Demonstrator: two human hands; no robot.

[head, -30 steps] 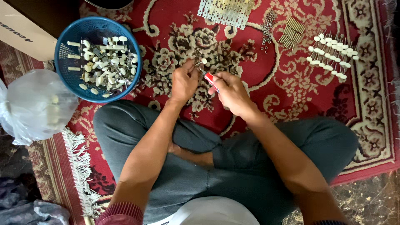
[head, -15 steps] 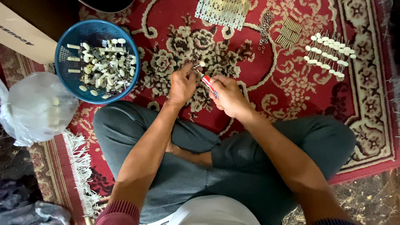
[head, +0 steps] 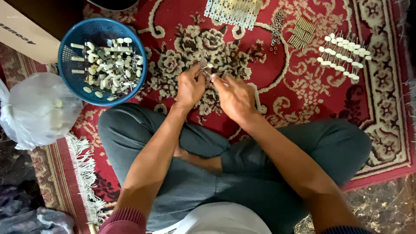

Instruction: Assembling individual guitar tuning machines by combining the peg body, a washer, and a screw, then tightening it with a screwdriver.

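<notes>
The person sits cross-legged on the red patterned rug (head: 303, 86), both hands brought together just above the knees. The left hand (head: 190, 86) is curled narrow, its fingertips pinched on a small metal part with a pale knob (head: 204, 67) held up over the rug's flower pattern. The right hand (head: 236, 97) comes in right beside it, fingers closed around something slim at the thumb end, though it is too blurred to say what; the tips of the two hands all but meet at that little part.

Off to the person's left sits a round blue basket (head: 69, 73), well filled with a heap of the same pale-knobbed metal pieces. Beside it, further out, lies a puffy clear plastic bag (head: 39, 108), and above that a corner of a cardboard box (head: 26, 34).

Far side of the rug, a flat row of silvery plates (head: 234, 11) lies at the top edge. Next to it, a string of small dark nuts (head: 276, 28), then a bundle of brass-coloured pins (head: 301, 32). Over to the right, two neat rows of white-knobbed pegs (head: 342, 56) are laid out side by side, well apart from the hands
</notes>
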